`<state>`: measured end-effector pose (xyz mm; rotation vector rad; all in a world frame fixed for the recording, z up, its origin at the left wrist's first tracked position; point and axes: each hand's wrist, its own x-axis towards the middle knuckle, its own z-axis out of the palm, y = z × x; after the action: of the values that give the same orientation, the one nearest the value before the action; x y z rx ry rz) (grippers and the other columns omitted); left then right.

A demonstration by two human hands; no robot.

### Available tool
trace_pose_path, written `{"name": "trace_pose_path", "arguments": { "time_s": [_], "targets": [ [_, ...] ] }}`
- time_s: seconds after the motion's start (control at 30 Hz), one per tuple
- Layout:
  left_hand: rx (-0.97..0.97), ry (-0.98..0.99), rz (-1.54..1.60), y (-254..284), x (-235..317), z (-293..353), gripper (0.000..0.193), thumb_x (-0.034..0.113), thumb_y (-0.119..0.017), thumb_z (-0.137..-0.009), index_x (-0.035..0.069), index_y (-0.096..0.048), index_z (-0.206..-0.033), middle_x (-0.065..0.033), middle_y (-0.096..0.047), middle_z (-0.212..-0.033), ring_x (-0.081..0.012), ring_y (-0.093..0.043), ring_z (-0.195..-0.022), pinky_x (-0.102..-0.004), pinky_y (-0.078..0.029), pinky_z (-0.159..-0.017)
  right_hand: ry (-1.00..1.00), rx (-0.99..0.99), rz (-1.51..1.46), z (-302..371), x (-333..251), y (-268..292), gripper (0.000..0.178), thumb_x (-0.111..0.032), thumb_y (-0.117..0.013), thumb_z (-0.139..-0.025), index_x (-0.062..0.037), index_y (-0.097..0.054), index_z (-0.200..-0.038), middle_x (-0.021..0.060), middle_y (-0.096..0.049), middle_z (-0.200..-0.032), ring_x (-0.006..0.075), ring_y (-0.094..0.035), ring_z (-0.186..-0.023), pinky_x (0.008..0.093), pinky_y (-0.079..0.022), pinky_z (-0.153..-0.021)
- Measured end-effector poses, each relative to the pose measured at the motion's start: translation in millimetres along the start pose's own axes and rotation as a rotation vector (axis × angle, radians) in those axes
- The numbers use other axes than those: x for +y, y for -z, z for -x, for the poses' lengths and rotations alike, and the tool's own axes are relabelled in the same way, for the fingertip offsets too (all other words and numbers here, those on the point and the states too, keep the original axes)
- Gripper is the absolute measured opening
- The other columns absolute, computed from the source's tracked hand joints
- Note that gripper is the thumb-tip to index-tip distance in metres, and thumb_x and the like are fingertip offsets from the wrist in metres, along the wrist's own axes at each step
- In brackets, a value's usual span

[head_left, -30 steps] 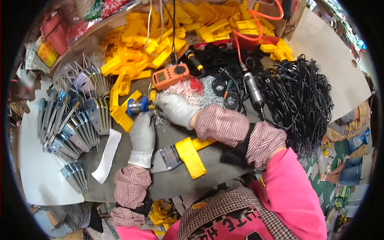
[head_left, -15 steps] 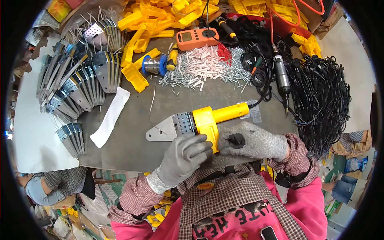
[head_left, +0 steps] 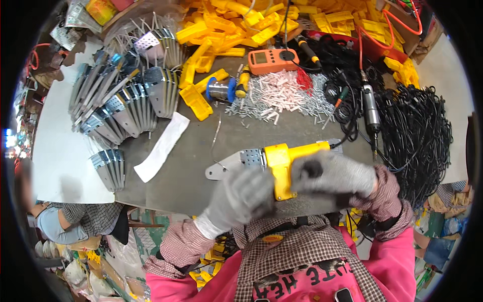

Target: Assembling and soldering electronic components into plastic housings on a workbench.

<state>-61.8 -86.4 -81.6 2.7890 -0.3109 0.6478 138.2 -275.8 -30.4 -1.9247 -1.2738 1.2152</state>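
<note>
A yellow pipe welding tool (head_left: 278,171) lies on the dark bench in front of me, its perforated metal end and pointed flat plate (head_left: 225,166) toward the left. My gloved left hand (head_left: 242,194) is beside the lower left of its yellow housing; motion smears the fingers. Below the yellow handle (head_left: 309,149), my gloved right hand (head_left: 334,173) sits close to the housing. Its thumb, with a dark tip, bends over curled fingers. Anything between them is hidden. A black cord runs from the handle's end.
Metal plate assemblies (head_left: 108,168) stand in rows at left, near a white strip (head_left: 161,147). A solder spool (head_left: 220,89), screws (head_left: 251,108), pale sleeves (head_left: 282,90) and an orange meter (head_left: 273,61) lie beyond. Yellow housings (head_left: 216,27), a powered screwdriver (head_left: 371,108) and black cords (head_left: 415,136) surround them.
The whole view has shifted, so the bench appears further right. Both hands are now blurred by motion. The welding tool stays in about the same place on the bench.
</note>
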Motion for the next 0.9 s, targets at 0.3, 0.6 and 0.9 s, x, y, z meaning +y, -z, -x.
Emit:
{"name": "trace_pose_path", "arguments": {
  "time_s": [0.3,0.6,0.9],
  "targets": [
    [-0.520,0.821,-0.275,84,-51,55,0.025,0.023,-0.067,-0.087,0.006,-0.070,-0.105,-0.0131,-0.072,-0.100,-0.0325,-0.068,-0.093,-0.0447,-0.052,-0.081,0.171,0.302,0.084,-47,-18,57,0.029,-0.027,-0.060,-0.097,0.0006,-0.065,-0.102,0.0135,-0.066,-0.083,0.0244,-0.064,-0.076,0.0332,-0.052,-0.074],
    [-0.145,0.649,-0.333,6,-131,80,0.067,0.039,-0.045,-0.099,0.000,-0.033,-0.152,-0.0229,-0.034,-0.157,-0.0378,-0.033,-0.145,-0.0473,-0.023,-0.119,0.370,0.111,0.373,-88,-86,28,0.036,-0.032,-0.059,-0.096,-0.0019,-0.064,-0.115,0.0234,-0.068,-0.100,0.0380,-0.066,-0.097,0.0428,-0.053,-0.087],
    [-0.258,0.755,-0.461,52,-59,122,0.067,0.037,-0.067,-0.086,-0.005,-0.052,-0.136,-0.0263,-0.051,-0.141,-0.0401,-0.048,-0.133,-0.0484,-0.038,-0.110,0.194,0.368,0.228,-51,-12,75,0.031,-0.029,-0.060,-0.095,0.0005,-0.066,-0.102,0.0189,-0.069,-0.096,0.0332,-0.067,-0.092,0.0402,-0.052,-0.084]
  ]
}}
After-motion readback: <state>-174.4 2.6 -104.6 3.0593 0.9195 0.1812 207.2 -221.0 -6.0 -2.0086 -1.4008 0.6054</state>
